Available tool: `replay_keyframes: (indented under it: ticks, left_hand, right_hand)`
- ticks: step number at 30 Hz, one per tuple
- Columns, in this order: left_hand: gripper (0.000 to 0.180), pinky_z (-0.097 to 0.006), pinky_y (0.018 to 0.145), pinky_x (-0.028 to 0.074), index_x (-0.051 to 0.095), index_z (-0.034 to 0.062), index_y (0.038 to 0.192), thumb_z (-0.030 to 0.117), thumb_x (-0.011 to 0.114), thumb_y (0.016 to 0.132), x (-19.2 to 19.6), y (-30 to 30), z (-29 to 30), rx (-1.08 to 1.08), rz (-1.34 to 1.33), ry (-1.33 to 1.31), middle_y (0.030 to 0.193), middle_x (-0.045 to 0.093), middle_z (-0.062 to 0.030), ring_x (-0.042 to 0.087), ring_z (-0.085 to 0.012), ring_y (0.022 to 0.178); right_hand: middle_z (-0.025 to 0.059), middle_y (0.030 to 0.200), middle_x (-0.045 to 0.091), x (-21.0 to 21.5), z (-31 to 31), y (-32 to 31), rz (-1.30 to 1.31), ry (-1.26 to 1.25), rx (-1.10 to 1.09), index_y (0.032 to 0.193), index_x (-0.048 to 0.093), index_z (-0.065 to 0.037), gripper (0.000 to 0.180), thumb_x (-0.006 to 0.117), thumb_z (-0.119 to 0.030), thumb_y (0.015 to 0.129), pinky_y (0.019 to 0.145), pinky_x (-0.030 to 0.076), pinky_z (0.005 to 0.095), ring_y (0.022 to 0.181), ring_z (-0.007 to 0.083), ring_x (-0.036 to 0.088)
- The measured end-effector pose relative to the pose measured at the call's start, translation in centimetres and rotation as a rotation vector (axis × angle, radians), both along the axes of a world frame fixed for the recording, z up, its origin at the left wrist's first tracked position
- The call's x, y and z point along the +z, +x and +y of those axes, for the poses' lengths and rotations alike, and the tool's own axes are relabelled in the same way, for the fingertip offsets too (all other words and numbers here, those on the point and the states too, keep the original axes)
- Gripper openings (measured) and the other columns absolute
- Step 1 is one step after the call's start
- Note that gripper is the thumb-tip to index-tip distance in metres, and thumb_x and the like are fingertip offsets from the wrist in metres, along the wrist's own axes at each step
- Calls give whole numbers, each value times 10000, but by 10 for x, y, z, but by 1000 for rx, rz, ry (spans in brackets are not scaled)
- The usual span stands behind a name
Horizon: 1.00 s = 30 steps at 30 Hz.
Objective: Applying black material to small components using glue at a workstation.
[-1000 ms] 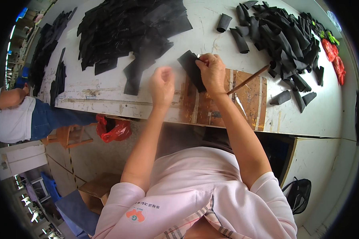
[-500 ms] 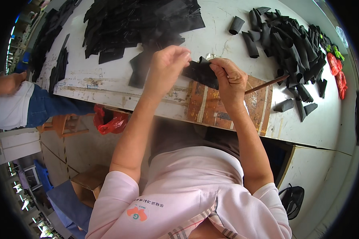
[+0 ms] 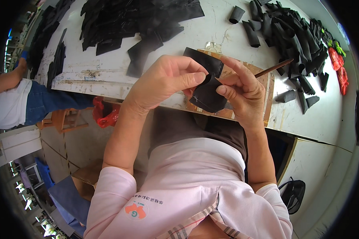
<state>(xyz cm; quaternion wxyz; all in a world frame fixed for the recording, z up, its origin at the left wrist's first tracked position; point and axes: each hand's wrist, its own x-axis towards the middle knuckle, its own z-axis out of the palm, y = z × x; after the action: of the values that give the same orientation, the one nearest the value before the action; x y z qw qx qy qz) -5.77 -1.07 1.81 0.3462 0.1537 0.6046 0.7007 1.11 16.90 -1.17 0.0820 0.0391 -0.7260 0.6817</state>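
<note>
Over the near edge of the table, both hands pinch a black fabric piece (image 3: 208, 95). It is bent, with a curved lower edge and a square-cornered part on the far side. Thumb and fingertips of my left hand (image 3: 163, 81) close on its upper left edge. My right hand (image 3: 245, 93) grips its right edge between thumb and fingers, the forefinger raised behind. A thin brown stick (image 3: 274, 68) juts out to the right from behind my right hand; whether the fingers hold it is hidden.
Flat black pieces (image 3: 135, 24) lie piled on the white table (image 3: 115, 75) at far left. A heap of curled black pieces (image 3: 293, 40) covers the right side. Under my hands is a brown board (image 3: 269, 87). A co-worker (image 3: 12, 99) is at left, near a red bag (image 3: 104, 112).
My left hand has come down and right onto the fabric piece. The piece has moved nearer to me and turned, and both hands now pinch it. The brown stick has shifted up and right.
</note>
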Motion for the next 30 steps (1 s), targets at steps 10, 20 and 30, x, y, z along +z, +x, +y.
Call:
replay_keyframes:
  ticks: [10,20,30]
  left_hand:
    - [43,-166,518,409,585,-22,800,-13,591,758,-7,23,15,-1,311,-315,666,558,3,497,-24,587]
    - [84,-248,471,451,545,1,770,-36,595,712,-26,76,66,512,759,-329,648,576,-93,574,-148,522]
    - [206,-152,344,242,485,-8,904,-66,509,708,-34,57,57,280,-528,508,759,551,-62,297,-13,373]
  right_hand:
    - [57,728,600,8,3,18,91,462,-85,1082,546,-49,417,668,-31,684,628,449,244,646,156,555]
    - [67,660,533,0,0,37,141,428,-363,750,594,-21,108,670,-31,674,463,426,269,531,187,533]
    - [41,661,545,-23,12,31,-59,11,-253,726,592,-2,62,629,-50,716,473,400,214,520,90,497]
